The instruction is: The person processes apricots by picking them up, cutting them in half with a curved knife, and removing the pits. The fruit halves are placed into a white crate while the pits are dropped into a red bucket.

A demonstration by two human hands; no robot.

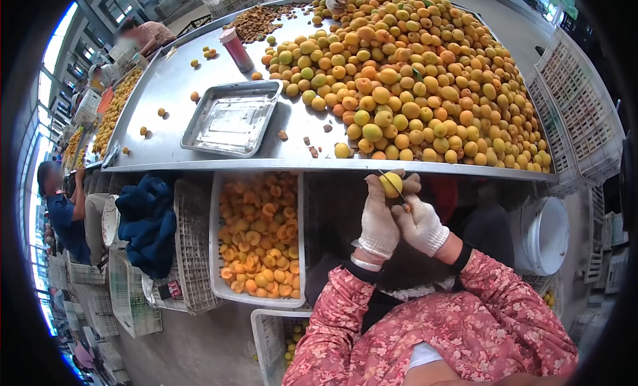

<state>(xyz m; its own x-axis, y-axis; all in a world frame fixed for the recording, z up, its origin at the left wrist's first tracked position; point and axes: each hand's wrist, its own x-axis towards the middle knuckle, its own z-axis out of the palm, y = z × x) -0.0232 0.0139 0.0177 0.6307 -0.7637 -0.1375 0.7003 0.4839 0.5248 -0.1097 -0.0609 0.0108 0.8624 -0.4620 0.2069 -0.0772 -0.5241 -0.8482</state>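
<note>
A yellow apricot [389, 186] is gripped in the fingers of my left hand [379, 225], which wears a white knit glove. My right hand [423, 226], gloved the same way, is closed on a small knife [401, 194]. Its thin dark blade lies across the apricot, and its handle is hidden in the glove. Both hands are close together just below the front edge of the metal table [312, 164]. On the table beyond them rises a large heap of whole apricots [425, 87].
A white crate [302, 253] of halved apricots [259, 253] stands left of my hands. An empty metal tray [256, 143] and a reddish cup [236, 50] sit on the table. A white bucket [550, 236] is at right. Across the table shows another person's gloved hand [335, 0].
</note>
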